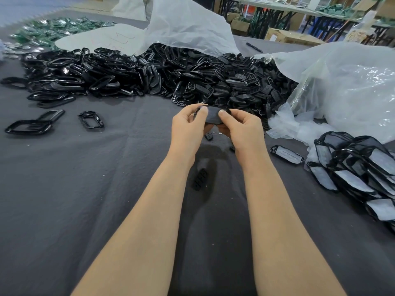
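Note:
Both my hands hold one small black oval plastic shell [212, 116] above the grey cloth [85, 199]. My left hand [188, 129] pinches its left end between thumb and fingers. My right hand [239, 129] pinches its right end, thumb on top. Most of the shell's underside is hidden by my fingers. A small black button pad [200, 179] lies on the cloth between my forearms. Another small black piece [209, 136] lies just below my hands.
A big heap of black frames and shells [149, 75] spreads across the back, spilling from white plastic bags [346, 88]. Bagged black parts [359, 174] are stacked at the right. Two loose frames [32, 124] [91, 121] lie at the left. Green circuit boards [53, 28] lie far left.

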### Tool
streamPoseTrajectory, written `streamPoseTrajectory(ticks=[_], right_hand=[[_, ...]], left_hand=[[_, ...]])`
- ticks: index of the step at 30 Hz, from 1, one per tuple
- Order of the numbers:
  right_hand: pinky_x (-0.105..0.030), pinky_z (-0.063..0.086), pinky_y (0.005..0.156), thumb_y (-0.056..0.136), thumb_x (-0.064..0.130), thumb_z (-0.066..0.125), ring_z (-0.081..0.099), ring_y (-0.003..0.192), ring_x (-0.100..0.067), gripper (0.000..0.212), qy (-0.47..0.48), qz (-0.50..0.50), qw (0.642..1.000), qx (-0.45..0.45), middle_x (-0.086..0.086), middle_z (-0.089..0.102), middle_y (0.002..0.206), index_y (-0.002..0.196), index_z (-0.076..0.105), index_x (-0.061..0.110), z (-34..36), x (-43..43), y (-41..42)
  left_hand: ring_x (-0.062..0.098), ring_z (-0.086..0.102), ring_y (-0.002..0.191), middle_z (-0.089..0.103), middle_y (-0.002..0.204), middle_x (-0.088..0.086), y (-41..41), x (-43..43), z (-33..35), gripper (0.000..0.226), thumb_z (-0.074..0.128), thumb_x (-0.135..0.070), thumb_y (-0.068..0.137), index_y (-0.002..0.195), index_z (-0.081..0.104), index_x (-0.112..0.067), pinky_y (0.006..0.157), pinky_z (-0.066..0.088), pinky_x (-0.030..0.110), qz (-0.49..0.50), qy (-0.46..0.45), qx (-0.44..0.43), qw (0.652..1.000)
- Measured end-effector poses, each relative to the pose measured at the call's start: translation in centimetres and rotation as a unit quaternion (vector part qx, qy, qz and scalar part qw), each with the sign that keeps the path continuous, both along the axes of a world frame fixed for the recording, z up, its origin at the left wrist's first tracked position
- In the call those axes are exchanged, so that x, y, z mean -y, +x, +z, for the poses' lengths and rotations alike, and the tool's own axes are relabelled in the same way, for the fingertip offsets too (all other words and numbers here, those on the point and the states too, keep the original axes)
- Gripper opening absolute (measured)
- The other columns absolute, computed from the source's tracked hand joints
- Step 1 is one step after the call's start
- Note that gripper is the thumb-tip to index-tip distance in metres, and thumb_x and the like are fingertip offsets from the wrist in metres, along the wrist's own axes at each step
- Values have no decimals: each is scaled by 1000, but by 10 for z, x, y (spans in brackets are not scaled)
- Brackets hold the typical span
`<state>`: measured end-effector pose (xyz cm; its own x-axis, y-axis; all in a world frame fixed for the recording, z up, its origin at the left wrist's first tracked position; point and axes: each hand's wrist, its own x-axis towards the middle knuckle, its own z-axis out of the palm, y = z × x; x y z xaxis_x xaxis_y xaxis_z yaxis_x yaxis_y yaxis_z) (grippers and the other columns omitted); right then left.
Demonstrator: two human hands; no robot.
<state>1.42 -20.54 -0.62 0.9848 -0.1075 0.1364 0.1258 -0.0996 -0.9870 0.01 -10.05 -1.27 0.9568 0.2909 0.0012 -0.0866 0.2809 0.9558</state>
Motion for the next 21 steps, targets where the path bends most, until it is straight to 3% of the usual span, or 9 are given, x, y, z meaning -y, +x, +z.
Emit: streamPoseTrajectory(ticks=[4,7,13,18,21], right_hand=[[-18,52,63,90,13,63,62,65,-7,15,-21,11,1000,11,4,68,71,79,69,21,0,-1,0],[-22,54,66,90,15,63,60,62,-4,18,-38,4,999,18,8,66,68,77,65,26,-1,-3,0],[-18,54,62,90,13,62,61,55,1,17,-32,-46,998,23,4,66,72,78,60,25,0,-3,1],[-31,57,75,91,15,60,64,64,-7,14,-75,-62,995,23,5,65,72,79,59,24,-1,-4,2],[-32,57,76,92,16,59,64,68,-11,7,-85,-70,994,16,4,65,74,85,60,18,-3,-3,3]], left_hand=[[10,67,84,69,89,2,-1,-2,1,13,53,-8,96,100,65,-11,71,56,19,2,-14,-3,1000],[17,68,90,69,90,4,-1,-3,2,17,52,-6,95,88,64,-15,72,57,22,1,-52,-18,999],[18,68,93,68,96,7,1,-1,3,19,48,-8,98,91,64,-16,72,57,21,2,-73,-30,997],[12,67,85,67,93,4,2,0,3,19,47,-8,99,91,62,-16,71,58,21,-7,-67,-37,997],[9,68,82,68,91,1,-1,0,3,18,51,-9,98,90,62,-20,68,57,19,-18,-29,-25,999]])
